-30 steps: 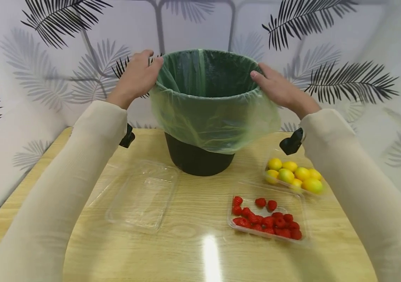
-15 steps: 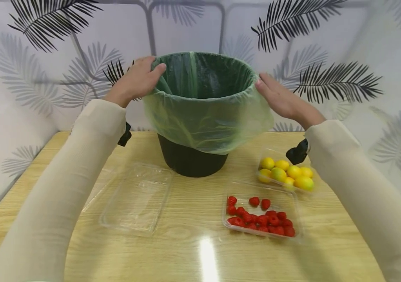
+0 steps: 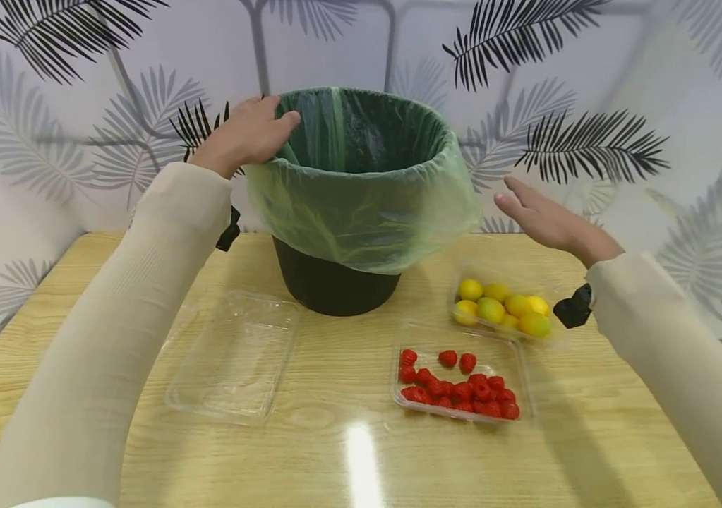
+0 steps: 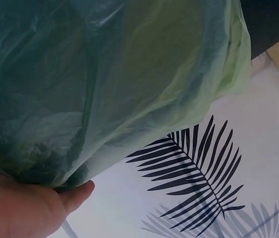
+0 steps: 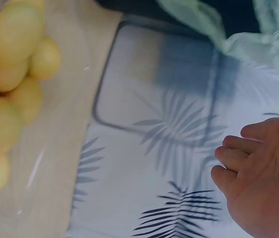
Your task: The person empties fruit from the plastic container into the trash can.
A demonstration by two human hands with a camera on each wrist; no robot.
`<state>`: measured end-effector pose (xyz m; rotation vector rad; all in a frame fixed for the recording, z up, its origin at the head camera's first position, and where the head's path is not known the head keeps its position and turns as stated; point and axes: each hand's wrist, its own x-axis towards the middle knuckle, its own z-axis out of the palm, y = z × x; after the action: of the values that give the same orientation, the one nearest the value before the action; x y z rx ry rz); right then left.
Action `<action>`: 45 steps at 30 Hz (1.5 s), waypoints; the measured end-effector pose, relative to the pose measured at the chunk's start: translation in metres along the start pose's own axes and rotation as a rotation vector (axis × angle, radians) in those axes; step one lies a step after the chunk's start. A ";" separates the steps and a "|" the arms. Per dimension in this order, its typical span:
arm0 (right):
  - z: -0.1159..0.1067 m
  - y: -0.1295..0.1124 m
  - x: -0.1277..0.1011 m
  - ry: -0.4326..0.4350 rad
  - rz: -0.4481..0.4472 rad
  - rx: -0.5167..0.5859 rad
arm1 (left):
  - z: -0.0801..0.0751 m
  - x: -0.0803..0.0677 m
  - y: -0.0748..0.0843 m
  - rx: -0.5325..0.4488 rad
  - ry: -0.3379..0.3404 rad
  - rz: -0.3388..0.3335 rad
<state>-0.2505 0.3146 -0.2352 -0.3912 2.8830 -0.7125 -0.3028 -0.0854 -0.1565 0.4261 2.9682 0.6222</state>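
A black bin (image 3: 335, 282) stands at the back of the table, lined with a thin green bin liner (image 3: 361, 212) folded down over its rim. My left hand (image 3: 248, 134) rests on the left side of the lined rim, its thumb reaching over the opening. In the left wrist view, the left hand (image 4: 25, 208) touches the liner (image 4: 144, 64), with part of the hand out of frame. My right hand (image 3: 548, 215) hovers off the bin's right side with its fingers loosely extended. It holds nothing in the right wrist view, where the hand's palm (image 5: 268, 168) shows.
A clear plastic tray of raspberries (image 3: 462, 391) sits at right of centre. Behind it is a clear box of small yellow-green citrus fruits (image 3: 503, 310). An empty clear plastic container (image 3: 233, 360) lies on the left. A leaf-patterned curtain (image 3: 361, 42) hangs behind the table.
My right hand has left the bin's rim and moved right and down, towards above the citrus fruits. The left hand stays at the rim. The whole head view has shifted slightly.
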 end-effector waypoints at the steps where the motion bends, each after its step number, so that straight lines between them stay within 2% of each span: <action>1: 0.003 0.004 0.001 -0.005 0.006 0.002 | 0.000 0.000 -0.001 -0.005 0.001 -0.004; 9: 0.021 0.035 0.006 -0.034 0.035 0.011 | 0.001 0.000 -0.002 -0.044 0.040 -0.006; 18: 0.044 0.069 0.011 -0.119 0.093 -0.059 | 0.004 -0.003 -0.004 -0.084 0.057 -0.011; 21: 0.050 0.079 0.014 -0.158 0.105 -0.025 | 0.005 -0.005 -0.006 -0.102 0.071 -0.010; 26: 0.052 0.093 0.019 -0.293 0.134 0.041 | 0.006 -0.006 -0.008 -0.142 0.082 -0.017; 32: 0.047 0.103 0.026 -0.532 0.199 0.131 | 0.006 -0.003 -0.008 -0.171 0.094 -0.013; 35: 0.045 0.109 0.031 -0.625 0.252 0.175 | 0.007 -0.002 -0.007 -0.173 0.102 -0.018; 41: 0.045 0.121 0.041 -0.708 0.367 0.292 | 0.008 -0.003 -0.009 -0.172 0.103 -0.036; 45: 0.050 0.126 0.041 -0.728 0.383 0.360 | 0.006 -0.003 -0.009 -0.159 0.102 -0.041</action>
<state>-0.3070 0.3886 -0.3418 -0.0259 2.0147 -0.7874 -0.3013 -0.0921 -0.1659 0.3294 2.9829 0.8928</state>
